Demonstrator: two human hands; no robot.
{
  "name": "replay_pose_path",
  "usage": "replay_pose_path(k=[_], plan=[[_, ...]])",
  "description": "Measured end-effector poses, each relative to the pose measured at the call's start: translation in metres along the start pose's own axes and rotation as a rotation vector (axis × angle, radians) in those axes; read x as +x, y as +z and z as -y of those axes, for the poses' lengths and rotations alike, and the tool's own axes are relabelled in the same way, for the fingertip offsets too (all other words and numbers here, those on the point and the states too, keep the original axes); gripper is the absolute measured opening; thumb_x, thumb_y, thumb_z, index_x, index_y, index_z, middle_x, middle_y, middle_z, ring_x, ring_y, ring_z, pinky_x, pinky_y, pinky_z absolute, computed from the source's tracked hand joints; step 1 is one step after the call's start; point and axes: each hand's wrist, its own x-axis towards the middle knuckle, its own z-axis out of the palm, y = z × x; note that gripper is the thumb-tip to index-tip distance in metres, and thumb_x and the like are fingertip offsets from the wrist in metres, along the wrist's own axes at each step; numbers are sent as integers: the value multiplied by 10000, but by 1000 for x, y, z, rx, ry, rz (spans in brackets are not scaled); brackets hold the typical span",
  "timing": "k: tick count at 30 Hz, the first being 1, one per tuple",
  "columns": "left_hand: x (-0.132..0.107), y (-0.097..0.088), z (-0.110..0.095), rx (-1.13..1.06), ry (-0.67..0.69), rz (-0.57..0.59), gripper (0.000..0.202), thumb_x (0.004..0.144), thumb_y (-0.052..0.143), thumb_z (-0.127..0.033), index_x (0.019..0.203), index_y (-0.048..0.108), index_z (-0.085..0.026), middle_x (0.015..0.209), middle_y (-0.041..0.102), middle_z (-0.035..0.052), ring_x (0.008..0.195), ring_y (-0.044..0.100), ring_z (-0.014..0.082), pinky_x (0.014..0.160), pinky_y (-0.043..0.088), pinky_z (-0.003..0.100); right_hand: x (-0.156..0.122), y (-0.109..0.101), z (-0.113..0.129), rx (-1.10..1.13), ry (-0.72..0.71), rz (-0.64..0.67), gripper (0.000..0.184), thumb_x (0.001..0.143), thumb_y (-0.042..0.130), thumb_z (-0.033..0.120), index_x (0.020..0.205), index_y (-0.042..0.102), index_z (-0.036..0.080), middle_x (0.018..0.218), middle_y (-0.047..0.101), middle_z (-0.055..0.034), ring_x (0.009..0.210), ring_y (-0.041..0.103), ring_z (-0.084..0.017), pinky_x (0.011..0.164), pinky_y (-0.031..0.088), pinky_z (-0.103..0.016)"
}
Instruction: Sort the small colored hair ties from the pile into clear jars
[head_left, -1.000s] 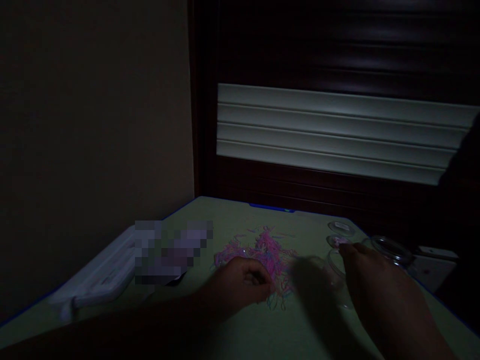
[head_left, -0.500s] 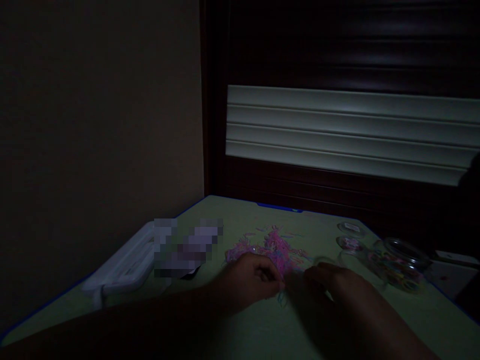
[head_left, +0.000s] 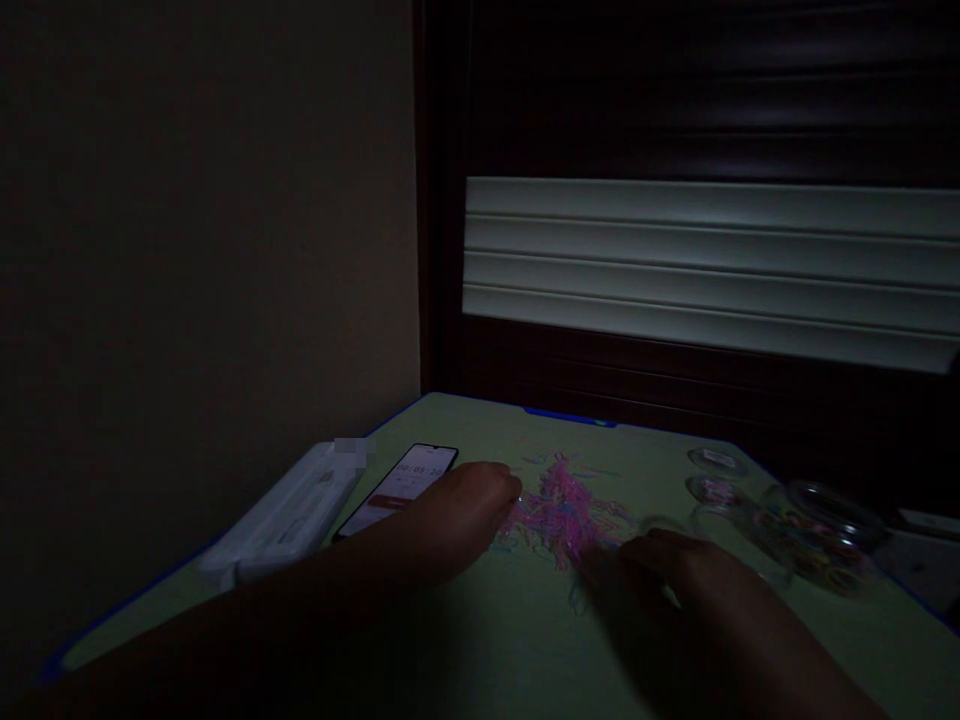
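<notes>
A loose heap of small, mostly pink rubber bands (head_left: pixel 566 505) lies on the pale green tabletop (head_left: pixel 525 650). At the heap's left edge, my left hand (head_left: pixel 472 510) has its fingers curled together; whatever they hold, if anything, is hidden. To the right of the heap, my right hand (head_left: pixel 682 570) hovers low with fingers bent in a pinch, and darkness hides what is between the fingertips. A round clear dish or lid (head_left: pixel 664 524) shows partly behind the right hand.
At right stands a clear jar (head_left: pixel 817 540) of mixed coloured bands, near two small round containers (head_left: pixel 716 461) (head_left: pixel 712 491). A phone (head_left: pixel 401 485) with a running timer and a long white case (head_left: pixel 281 520) lie at left. Wall and dark panelling border the table.
My left hand has moved left and slightly up, from the front of the heap to its left edge. My right hand stays nearly in place. The view has shifted slightly.
</notes>
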Motion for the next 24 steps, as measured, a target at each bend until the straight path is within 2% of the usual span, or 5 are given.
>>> replay_pose_path(k=[9, 14, 24], plan=[[-4, 1, -1, -50, -77, 124, 235, 825, 398, -222, 678, 574, -167, 705, 590, 24, 636, 538, 145, 553, 335, 239, 0, 3, -2, 13, 28, 12, 229, 819, 455, 221, 650, 608, 220, 681, 636, -30, 587, 598, -160, 456, 375, -211], [-7, 3, 0, -33, -165, 133, 180, 761, 485, -282, 653, 570, -166, 670, 568, 22, 606, 525, 155, 506, 298, 247, 0, 1, -2, -1, -19, 15, 231, 827, 440, 218, 672, 612, 223, 667, 631, -27, 571, 594, -155, 463, 379, -216], [-6, 8, 2, 0, -103, 121, 176, 770, 450, -244, 682, 583, -171, 740, 582, 43, 670, 545, 172, 569, 352, 257, -1, 0, 3, -48, -17, -47, 217, 799, 481, 214, 622, 605, 228, 616, 624, -16, 520, 582, -147, 415, 342, -206]])
